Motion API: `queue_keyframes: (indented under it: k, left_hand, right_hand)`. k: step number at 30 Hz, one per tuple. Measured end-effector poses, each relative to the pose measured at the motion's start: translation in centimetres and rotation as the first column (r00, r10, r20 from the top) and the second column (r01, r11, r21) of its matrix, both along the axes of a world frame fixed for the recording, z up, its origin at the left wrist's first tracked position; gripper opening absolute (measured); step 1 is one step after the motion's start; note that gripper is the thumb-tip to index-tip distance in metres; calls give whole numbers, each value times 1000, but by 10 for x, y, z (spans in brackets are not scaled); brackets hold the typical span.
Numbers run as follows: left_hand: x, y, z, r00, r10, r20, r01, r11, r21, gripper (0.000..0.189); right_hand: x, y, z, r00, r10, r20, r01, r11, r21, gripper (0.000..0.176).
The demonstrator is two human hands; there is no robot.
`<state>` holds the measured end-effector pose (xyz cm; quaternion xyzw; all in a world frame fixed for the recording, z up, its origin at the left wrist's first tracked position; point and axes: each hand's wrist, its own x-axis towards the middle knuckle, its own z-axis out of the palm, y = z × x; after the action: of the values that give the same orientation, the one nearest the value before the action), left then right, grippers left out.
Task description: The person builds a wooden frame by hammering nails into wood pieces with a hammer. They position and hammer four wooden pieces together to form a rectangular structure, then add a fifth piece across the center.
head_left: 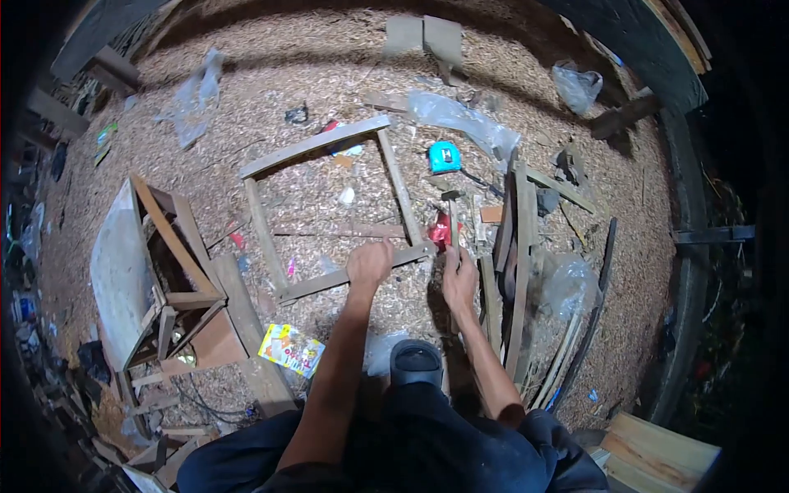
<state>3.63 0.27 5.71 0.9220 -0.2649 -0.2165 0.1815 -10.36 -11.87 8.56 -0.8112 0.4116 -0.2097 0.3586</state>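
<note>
A four-sided wooden frame (316, 147) lies on ground covered with wood shavings. My left hand (371, 263) is closed over its near bar, right of the bar's middle. Just right of the frame's near right corner, my right hand (459, 279) grips the handle of a hammer (453, 215), whose head points away from me. Beyond the hammer lies a teal tape measure (445, 157). A red wrapper (440, 232) sits between the frame's corner and the hammer, with a small orange-brown block (491, 214) to the right.
Long wooden strips (519, 271) are piled at the right. At the left stands a wooden structure (177, 238) with a pale panel. A yellow packet (291, 350) lies near my left forearm. Plastic sheets (464, 122) are scattered beyond the frame. My sandalled foot (416, 361) is at the bottom centre.
</note>
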Motion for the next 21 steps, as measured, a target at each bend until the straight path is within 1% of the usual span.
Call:
queue_keyframes:
  k: [2, 3, 5, 6, 8, 9, 10, 12, 13, 15, 16, 18, 19, 20, 21]
  left_hand:
    - [3, -1, -4, 998, 19, -66, -18, 1000, 10, 58]
    - [4, -2, -6, 996, 27, -86, -25, 999, 29, 59]
    - [5, -3, -3, 996, 25, -90, -23, 999, 27, 59]
    - [4, -3, -1, 995, 27, -95, -24, 999, 30, 58]
    - [3, -3, 1, 997, 24, -79, -22, 999, 26, 58]
    - [2, -3, 1, 998, 19, -61, -18, 999, 27, 58]
    - [2, -3, 1, 998, 18, -64, -16, 1000, 26, 58]
    - [2, -3, 1, 999, 15, -43, -15, 1000, 21, 58]
    - [1, -3, -2, 999, 13, -43, -12, 1000, 19, 58]
    - [0, -2, -5, 1000, 19, 9, -19, 1000, 0, 57]
    - [0, -2, -6, 1000, 18, 7, -18, 1000, -1, 57]
    - [-1, -3, -6, 999, 28, 17, -28, 1000, 11, 56]
    - [-2, -2, -8, 999, 28, 17, -28, 1000, 10, 56]
    - [-4, -1, -10, 999, 23, 26, -23, 1000, 13, 56]
    - [-3, -2, -8, 999, 18, 41, -18, 1000, 13, 56]
  right_hand:
    - [-16, 10, 40, 999, 12, -46, -8, 996, 88, 34]
    - [-26, 14, 48, 999, 9, -46, -5, 997, 82, 34]
    - [-49, 18, 57, 958, 128, -255, -91, 984, 152, 31]
    - [-58, 19, 58, 958, 126, -259, -89, 985, 149, 31]
    - [-67, 19, 57, 888, 254, -382, -215, 966, 144, 28]
    - [-67, 20, 62, 862, 272, -428, -231, 962, 147, 29]
    - [-66, 19, 63, 861, 270, -431, -229, 962, 147, 29]
    - [-63, 14, 66, 824, 305, -478, -277, 952, 130, 27]
    - [-60, 14, 75, 824, 302, -479, -275, 953, 128, 27]
    - [-53, 16, 95, 905, 240, -351, -218, 971, 100, 25]
    - [-53, 18, 94, 905, 239, -352, -217, 971, 100, 25]
    - [-56, 24, 92, 966, 206, -157, -209, 978, -8, 24]
    - [-60, 27, 73, 958, 177, -224, -165, 984, 71, 24]
    - [-64, 24, 58, 959, 173, -225, -162, 984, 70, 24]
    - [-58, 21, 54, 894, 245, -374, -237, 969, 68, 24]
